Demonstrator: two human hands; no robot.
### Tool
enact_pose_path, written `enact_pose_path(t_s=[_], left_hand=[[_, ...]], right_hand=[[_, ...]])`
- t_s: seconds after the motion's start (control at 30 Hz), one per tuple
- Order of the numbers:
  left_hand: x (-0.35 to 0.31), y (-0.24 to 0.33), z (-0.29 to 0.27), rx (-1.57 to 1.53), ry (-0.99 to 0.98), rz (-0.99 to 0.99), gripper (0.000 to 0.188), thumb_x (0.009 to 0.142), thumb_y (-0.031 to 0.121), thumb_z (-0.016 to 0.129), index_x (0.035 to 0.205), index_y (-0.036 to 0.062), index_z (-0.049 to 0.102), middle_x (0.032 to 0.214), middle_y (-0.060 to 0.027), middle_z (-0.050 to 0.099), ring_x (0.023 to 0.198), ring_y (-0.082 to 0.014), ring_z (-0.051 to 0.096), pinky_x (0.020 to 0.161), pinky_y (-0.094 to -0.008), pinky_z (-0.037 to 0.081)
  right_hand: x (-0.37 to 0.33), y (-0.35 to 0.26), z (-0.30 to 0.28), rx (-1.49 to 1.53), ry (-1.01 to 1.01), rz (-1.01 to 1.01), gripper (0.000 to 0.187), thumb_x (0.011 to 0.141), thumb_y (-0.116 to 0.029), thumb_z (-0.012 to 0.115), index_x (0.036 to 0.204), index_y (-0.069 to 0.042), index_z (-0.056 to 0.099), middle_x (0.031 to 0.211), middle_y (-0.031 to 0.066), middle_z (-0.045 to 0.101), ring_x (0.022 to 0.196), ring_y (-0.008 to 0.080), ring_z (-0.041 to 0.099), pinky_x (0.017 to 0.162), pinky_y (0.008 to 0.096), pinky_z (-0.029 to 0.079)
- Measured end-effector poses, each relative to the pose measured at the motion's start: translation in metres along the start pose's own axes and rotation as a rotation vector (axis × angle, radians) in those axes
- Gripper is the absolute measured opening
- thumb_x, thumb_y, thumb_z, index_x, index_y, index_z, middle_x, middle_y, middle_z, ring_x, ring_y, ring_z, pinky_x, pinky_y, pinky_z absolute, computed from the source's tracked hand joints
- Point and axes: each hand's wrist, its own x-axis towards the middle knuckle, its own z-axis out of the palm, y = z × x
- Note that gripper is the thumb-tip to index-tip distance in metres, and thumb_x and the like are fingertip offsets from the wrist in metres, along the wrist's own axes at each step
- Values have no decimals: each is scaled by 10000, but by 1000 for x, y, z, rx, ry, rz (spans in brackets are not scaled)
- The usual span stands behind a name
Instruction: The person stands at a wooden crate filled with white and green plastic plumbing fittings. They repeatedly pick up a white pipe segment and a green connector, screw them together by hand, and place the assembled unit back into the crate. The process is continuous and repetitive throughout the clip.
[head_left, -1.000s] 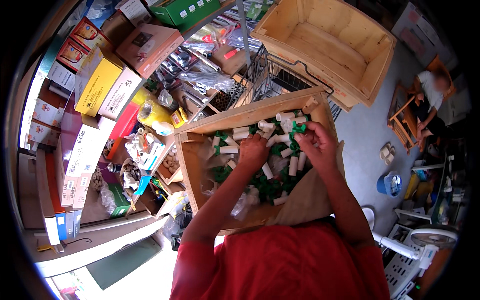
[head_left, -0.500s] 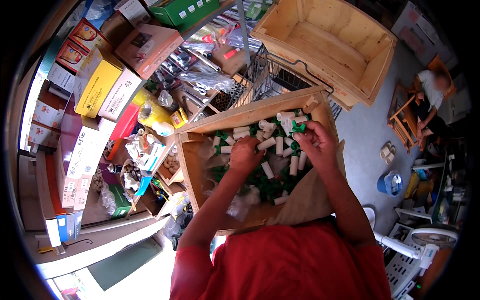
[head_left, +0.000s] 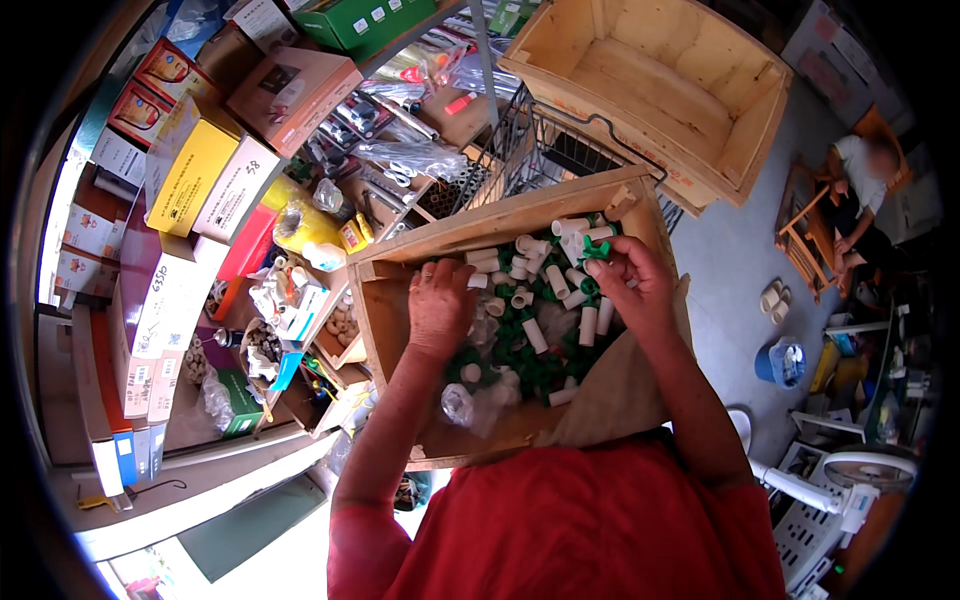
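Note:
A wooden crate (head_left: 400,446) in front of me holds many white plastic pipe valves (head_left: 534,336) with green handles. Over its right side, my right hand (head_left: 640,280) is closed on a green-handled valve (head_left: 597,249), pinched between thumb and fingers. My left hand (head_left: 441,305) is low in the crate's left part, fingers curled down and their tips hidden. A short white pipe end (head_left: 478,281) shows right beside those fingers; whether it is gripped I cannot make out. Clear plastic bags (head_left: 480,405) lie among the valves.
Brown cloth or sacking (head_left: 610,400) covers the crate's near right corner. Beyond are a wire basket (head_left: 520,150) and another wooden crate (head_left: 670,85). Shelves of boxes (head_left: 190,180) and small hardware crowd the left. A seated person (head_left: 860,190) and a blue bin (head_left: 780,364) are at right.
My left hand has moved left across the crate, uncovering white fittings and a plastic bag in the middle. My right hand stays nearly in place with the green-handled valve.

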Motion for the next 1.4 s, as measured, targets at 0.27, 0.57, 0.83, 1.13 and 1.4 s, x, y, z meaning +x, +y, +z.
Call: enact_pose_path(t_s=[0.27,0.57,0.83,1.13,1.4], left_hand=[[11,53,64,-401,-168,70,400,758,211,730,1132,127,618,958,-111,591,922,-332,597,774,-436,495],[15,71,96,-440,-212,-89,356,762,273,720,1086,159,624,903,-125,601,821,-346,631,712,-450,518],[-4,35,97,-1097,-260,-306,398,777,-28,652,1152,96,603,944,-37,635,856,-124,605,745,-270,497],[-12,28,67,-1007,-147,-314,411,749,-60,645,1125,104,618,1035,-58,601,878,-171,597,743,-294,509],[-19,3,6,-205,83,-164,402,727,50,667,1111,161,624,1075,-85,565,969,-310,577,779,-414,505]], right_hand=[[0,5,0,-9,15,-8,258,868,-2,673,1112,5,589,922,-20,631,695,-15,516,601,159,430],[2,1,-1,-2,16,-7,263,862,-8,683,1109,5,595,911,-21,639,699,-17,527,608,161,446],[2,-1,1,29,17,-1,264,866,9,671,1116,9,587,924,-20,637,735,-9,541,633,165,452],[2,-3,1,40,13,20,255,868,13,667,1110,10,585,926,-19,634,734,-12,532,630,165,451],[1,-3,-2,-1,5,-19,236,875,2,669,1097,11,588,914,-18,634,734,-10,537,625,167,457]])
